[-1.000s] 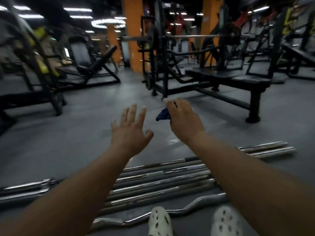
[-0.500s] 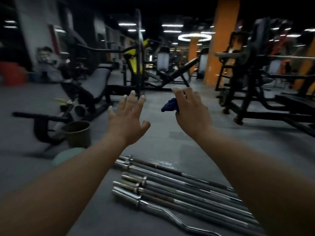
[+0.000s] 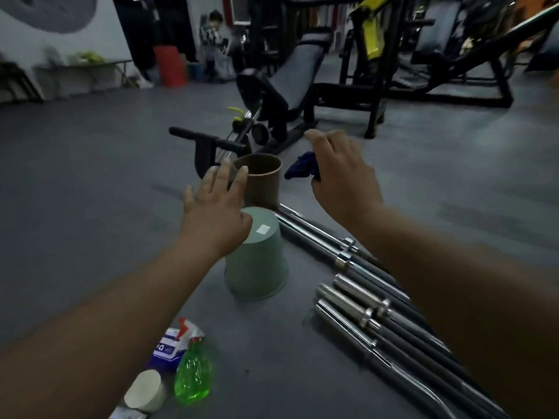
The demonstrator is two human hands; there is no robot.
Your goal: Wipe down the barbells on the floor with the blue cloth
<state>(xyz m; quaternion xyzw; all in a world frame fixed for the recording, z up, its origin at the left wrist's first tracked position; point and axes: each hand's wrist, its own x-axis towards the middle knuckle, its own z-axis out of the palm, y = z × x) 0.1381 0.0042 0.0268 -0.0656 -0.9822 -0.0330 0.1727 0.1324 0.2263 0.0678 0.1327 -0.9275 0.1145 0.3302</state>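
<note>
Beside the barbells [image 3: 348, 300] sits a green bucket [image 3: 257, 261] — upturned.

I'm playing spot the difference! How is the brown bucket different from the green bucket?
The brown bucket stands upright, mouth open; the green bucket is upside down. The green bucket has a pale sticker on its base; the brown bucket shows none. Both stand by the barbells.

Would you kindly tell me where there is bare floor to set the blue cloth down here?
Bare floor lies left of the green bucket and brown bucket, and between the green bucket, spray bottle and barbells. Crowded: the barbells lie side by side, and the spray bottle, packet and white roll cluster together.
</note>
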